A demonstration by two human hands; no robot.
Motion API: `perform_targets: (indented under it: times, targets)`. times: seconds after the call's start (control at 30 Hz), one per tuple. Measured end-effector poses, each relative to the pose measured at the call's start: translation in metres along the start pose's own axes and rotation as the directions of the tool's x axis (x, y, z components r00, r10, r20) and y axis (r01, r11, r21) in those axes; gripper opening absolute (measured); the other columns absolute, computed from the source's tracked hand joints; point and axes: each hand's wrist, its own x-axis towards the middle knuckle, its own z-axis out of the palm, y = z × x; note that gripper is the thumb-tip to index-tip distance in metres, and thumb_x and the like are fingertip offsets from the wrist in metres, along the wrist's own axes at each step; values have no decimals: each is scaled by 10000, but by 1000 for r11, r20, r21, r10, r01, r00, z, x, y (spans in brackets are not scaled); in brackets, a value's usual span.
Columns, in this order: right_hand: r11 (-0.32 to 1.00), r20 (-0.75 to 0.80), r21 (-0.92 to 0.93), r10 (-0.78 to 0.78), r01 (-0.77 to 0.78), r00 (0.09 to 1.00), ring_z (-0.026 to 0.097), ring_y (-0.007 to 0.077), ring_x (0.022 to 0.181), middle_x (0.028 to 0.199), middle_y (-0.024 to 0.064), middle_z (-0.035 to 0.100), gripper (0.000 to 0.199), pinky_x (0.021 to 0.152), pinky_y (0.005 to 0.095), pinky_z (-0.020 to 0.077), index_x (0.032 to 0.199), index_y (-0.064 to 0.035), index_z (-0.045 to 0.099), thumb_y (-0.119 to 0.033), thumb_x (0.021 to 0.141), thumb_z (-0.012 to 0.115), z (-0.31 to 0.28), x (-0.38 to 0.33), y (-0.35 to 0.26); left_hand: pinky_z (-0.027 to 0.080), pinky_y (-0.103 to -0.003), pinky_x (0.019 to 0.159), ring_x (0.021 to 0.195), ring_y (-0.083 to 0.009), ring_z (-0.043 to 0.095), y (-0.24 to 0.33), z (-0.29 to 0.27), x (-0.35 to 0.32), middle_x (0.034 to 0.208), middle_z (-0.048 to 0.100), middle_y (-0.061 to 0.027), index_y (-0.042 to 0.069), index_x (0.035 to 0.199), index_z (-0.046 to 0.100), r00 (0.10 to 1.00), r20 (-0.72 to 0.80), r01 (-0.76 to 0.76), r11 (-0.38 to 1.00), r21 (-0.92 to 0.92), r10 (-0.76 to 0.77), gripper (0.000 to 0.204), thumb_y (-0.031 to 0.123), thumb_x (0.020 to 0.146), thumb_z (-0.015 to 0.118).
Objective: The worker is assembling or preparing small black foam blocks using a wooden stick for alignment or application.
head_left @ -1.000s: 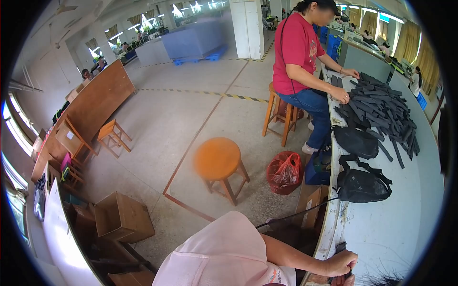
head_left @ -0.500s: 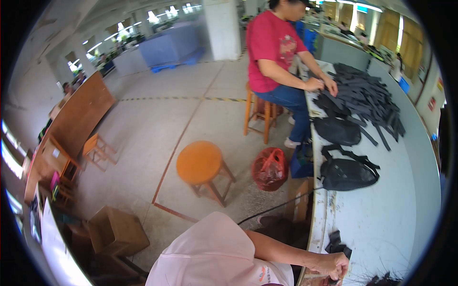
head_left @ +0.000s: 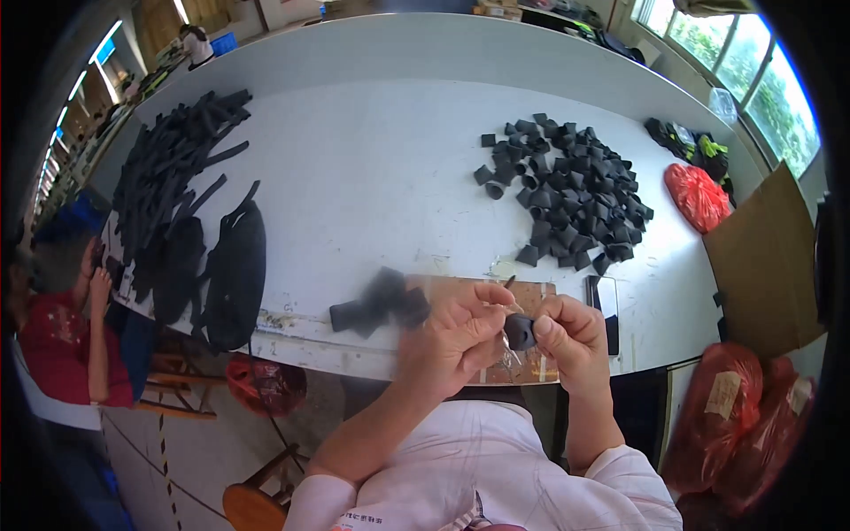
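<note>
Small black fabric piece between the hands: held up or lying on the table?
Held up. The small black fabric piece is pinched between the left hand and right hand, above the brown board at the white table edge.

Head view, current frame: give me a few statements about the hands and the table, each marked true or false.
1. Both hands meet on one small black piece. True: the left hand and right hand pinch it between them.
2. The pile of small black pieces lies on the person's left. False: it lies on the right half of the white table.
3. Long black strips are heaped at the table's left end. True.
4. A black bag lies near the left table edge. True.
5. The hands work over a green mat. False: a brown board lies under them.
</note>
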Motion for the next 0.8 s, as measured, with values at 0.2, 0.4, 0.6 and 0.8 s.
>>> perform_targets:
  times: [0.2, 0.4, 0.6, 0.8]
  targets:
    - [985, 81, 163, 49, -61, 996, 376, 20, 552, 619, -50, 484, 209, 482, 169, 273, 711, -35, 548, -196, 843, 564, -4, 41, 6, 258, -184, 370, 364, -40, 299, 8, -1, 24, 667, 541, -38, 30, 992, 511, 992, -55, -122, 987, -108, 117, 138, 43, 859, 473]
    - [899, 304, 371, 121, -234, 945, 341, 36, 486, 551, -57, 408, 244, 447, 178, 250, 729, -71, 518, -270, 871, 520, -2, 45, 55, 247, -183, 372, 362, -42, 284, 0, -25, 18, 643, 526, -24, 29, 964, 526, 985, -150, -104, 991, -84, 90, 122, 36, 854, 475]
    - [965, 282, 147, 167, -215, 945, 401, 52, 548, 594, -48, 429, 234, 504, 186, 344, 765, -38, 531, -252, 857, 550, -9, 53, 38, 365, -177, 470, 509, -51, 443, 6, -3, 21, 716, 561, -32, 22, 1013, 525, 881, -253, -139, 732, 667, 399, 174, 34, 841, 500]
    - [872, 2, -374, -338, 314, 941, 560, 163, 663, 744, 54, 532, 256, 593, 265, 451, 914, -10, 555, -182, 749, 649, -6, 34, 32, 410, -228, 754, 818, -146, 528, 17, 6, 19, 898, 579, -96, -13, 961, 563, 821, 311, -408, 111, 906, 478, 147, 28, 823, 531]
